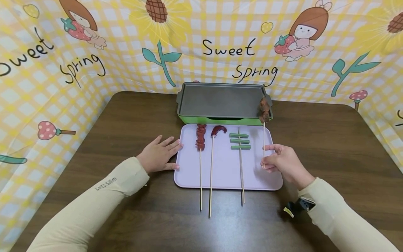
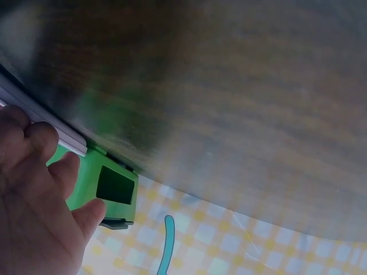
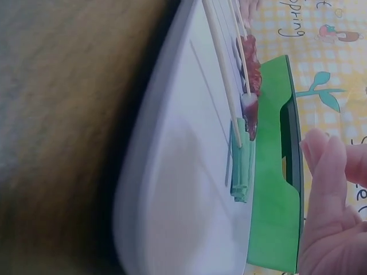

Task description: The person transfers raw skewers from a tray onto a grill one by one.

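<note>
A: Left wrist view. Hand position?
B: Left hand (image 2: 37, 212) at lower left; fingers (image 2: 43, 138) overlap the rim of a pale tray (image 2: 66, 134). Contact not resolvable here.
A: Adjacent objects?
B: Green box (image 2: 89, 179) beside the tray, dark rectangular opening (image 2: 116, 185) in its side.
A: Background?
B: Brown table (image 2: 258, 114), blurred, with a faint green reflection (image 2: 109, 109). Past its edge: yellow-and-white checked cloth (image 2: 206, 229), teal stem (image 2: 166, 246) printed on it.
</note>
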`<state>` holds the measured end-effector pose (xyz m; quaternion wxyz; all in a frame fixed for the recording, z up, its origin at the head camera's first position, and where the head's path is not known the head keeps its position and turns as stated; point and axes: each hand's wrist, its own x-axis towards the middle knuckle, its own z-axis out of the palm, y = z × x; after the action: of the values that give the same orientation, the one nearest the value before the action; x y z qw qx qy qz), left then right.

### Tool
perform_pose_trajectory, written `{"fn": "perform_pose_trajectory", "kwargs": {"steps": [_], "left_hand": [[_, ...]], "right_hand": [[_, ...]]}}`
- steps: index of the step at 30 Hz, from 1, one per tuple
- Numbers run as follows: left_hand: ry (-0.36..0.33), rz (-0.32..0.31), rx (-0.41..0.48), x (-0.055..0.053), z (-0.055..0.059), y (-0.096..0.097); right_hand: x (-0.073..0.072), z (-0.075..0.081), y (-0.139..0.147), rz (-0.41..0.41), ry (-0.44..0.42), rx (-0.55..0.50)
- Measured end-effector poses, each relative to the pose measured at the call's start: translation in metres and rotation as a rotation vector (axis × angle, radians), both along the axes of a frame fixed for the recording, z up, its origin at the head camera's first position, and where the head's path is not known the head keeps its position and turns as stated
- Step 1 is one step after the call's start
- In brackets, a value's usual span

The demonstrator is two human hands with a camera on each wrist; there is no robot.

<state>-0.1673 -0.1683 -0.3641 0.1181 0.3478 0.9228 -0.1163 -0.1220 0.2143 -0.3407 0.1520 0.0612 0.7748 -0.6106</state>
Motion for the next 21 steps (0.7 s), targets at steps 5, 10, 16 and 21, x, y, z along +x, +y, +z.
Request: {"fn": "perform_pose_trajectory", "kwargs": {"steps": [5,10,16,21], "left_hand": [[-0.003,-0.001,0.005,-0.001,-0.001,0.000],[-0.004,-0.003,0.005,-0.001,-0.002,-0.001],[-0.010,0.004,0.004,-0.001,-0.002,-0.001],[-0.007,0.005,0.007,-0.001,-0.002,-0.001]], "right_hand": [[-0.007,0.002,-0.007,0.001,0.018,0.027],[-0.013,0.003,-0.014,-0.017,0.017,0.015],[-0.023,0.007,-0.019,-0.024,0.043,0.057],[-0.031,0.010,-0.024,-0.039,0.068,0.045]]}}
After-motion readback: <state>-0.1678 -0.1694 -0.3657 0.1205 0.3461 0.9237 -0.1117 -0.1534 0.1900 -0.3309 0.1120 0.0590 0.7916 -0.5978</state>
